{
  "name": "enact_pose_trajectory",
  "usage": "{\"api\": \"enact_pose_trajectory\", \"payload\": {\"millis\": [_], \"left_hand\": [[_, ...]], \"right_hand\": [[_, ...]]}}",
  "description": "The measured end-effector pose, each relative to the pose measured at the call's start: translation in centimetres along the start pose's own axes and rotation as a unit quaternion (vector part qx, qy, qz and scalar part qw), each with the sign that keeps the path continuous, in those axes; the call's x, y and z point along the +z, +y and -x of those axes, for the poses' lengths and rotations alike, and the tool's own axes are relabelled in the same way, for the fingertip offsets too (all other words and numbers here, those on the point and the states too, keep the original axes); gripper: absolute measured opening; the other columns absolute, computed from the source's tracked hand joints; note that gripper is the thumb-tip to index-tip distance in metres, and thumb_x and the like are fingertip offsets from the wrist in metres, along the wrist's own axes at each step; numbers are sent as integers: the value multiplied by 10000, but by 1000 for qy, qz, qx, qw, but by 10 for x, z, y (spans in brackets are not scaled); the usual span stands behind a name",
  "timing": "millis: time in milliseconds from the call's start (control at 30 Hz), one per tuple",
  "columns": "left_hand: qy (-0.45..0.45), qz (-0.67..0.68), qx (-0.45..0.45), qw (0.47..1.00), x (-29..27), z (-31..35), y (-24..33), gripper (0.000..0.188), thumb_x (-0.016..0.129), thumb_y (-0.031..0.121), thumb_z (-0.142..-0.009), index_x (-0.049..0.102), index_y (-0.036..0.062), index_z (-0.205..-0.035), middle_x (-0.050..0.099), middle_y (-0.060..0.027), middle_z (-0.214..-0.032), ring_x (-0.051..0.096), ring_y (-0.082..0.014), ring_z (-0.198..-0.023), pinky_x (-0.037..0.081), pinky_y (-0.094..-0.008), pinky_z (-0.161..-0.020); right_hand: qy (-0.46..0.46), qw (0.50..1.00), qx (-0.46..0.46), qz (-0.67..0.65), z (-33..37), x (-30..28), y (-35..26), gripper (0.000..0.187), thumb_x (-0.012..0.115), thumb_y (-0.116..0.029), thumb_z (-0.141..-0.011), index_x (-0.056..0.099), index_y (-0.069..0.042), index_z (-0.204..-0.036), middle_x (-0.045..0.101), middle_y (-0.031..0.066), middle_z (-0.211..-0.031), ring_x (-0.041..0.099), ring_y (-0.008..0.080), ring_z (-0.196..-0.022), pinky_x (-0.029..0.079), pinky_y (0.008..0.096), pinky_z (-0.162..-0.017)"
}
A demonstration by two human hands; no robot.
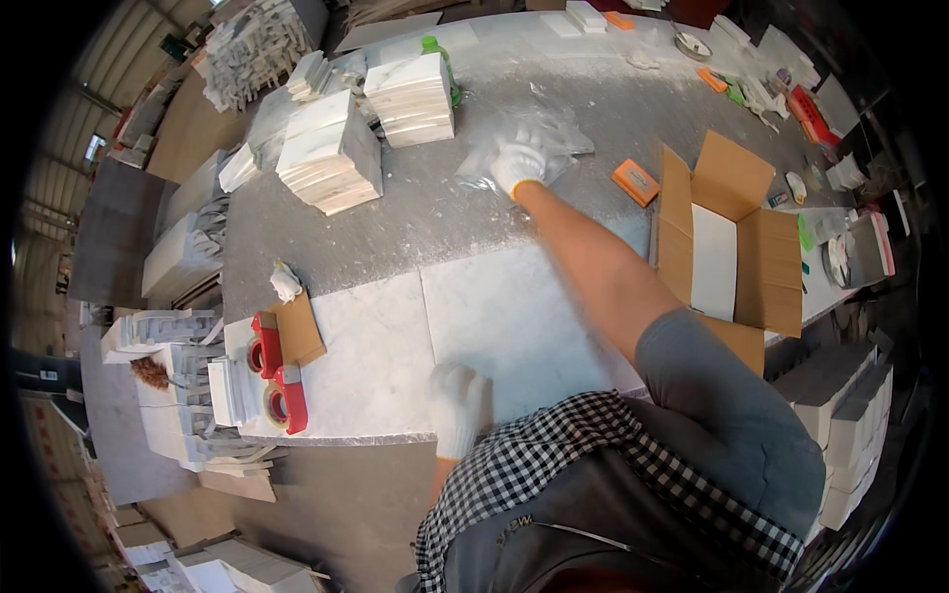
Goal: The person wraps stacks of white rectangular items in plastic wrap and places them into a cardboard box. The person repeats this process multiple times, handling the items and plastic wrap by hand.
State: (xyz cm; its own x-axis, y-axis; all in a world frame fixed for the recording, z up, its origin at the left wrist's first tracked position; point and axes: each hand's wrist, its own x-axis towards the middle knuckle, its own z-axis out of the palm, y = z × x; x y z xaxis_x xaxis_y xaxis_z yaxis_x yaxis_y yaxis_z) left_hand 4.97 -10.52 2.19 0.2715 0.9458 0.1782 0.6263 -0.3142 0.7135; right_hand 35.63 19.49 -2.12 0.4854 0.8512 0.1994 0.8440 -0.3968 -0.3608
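My right hand, in a white knit glove with a yellow cuff, is stretched out to the far middle of the table. Its fingers are closed on a crumpled clear plastic bag. An orange block lies just right of that bag. Close to my body, over the pale marble slabs at the table's near edge, is my gloved left hand. Motion smears its fingers, and no held thing shows there.
An open cardboard box stands right of my arm. Stacks of white marble tiles rise at the far left, with a green bottle behind. Red tape dispensers and a cardboard piece lie at the near left.
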Motion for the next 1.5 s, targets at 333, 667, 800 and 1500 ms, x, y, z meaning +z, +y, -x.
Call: {"api": "enact_pose_trajectory", "payload": {"millis": [333, 667, 800, 1500], "left_hand": [[-18, -27, 8, 999, -19, -28, 9, 174, 748, 119, -804, 668, -16, -879, 650, -211, -976, 602, -413, -950, 501, -486, -854], [-53, 161, -165, 972, -9, -95, -15, 427, 699, 268, -968, 666, -69, -1228, 690, -193, -1208, 645, -317, -1137, 493, -406, -1021], [-49, 446, -238, 861, -24, -130, -24, 699, 595, 523, -1026, 547, -62, -1405, 628, -182, -1338, 636, -290, -1172, 503, -433, -1020], [-196, 501, -337, 773, -21, -63, -64, 203, 646, 184, -1004, 709, 47, -1139, 687, -42, -928, 624, -134, -741, 551, -320, -668]], "right_hand": [[-112, 990, -53, 67, -89, -14, 25, 523, 608, -516, -911, 664, -292, -1380, 450, 107, -1602, 300, 399, -1520, 253, 568, -1205], [156, 968, -133, -147, 4, -34, -51, 428, 607, -392, -947, 698, -116, -1261, 609, 80, -1415, 466, 333, -1393, 327, 497, -1177], [183, 904, -299, -243, 133, -72, -84, 370, 699, -284, -890, 706, -57, -1182, 674, 133, -1270, 569, 346, -1261, 433, 498, -1095], [-71, 911, 76, -400, 361, -116, -45, 627, 643, -240, -998, 417, -29, -1543, 527, 229, -1503, 531, 333, -1375, 440, 399, -1132]]}}
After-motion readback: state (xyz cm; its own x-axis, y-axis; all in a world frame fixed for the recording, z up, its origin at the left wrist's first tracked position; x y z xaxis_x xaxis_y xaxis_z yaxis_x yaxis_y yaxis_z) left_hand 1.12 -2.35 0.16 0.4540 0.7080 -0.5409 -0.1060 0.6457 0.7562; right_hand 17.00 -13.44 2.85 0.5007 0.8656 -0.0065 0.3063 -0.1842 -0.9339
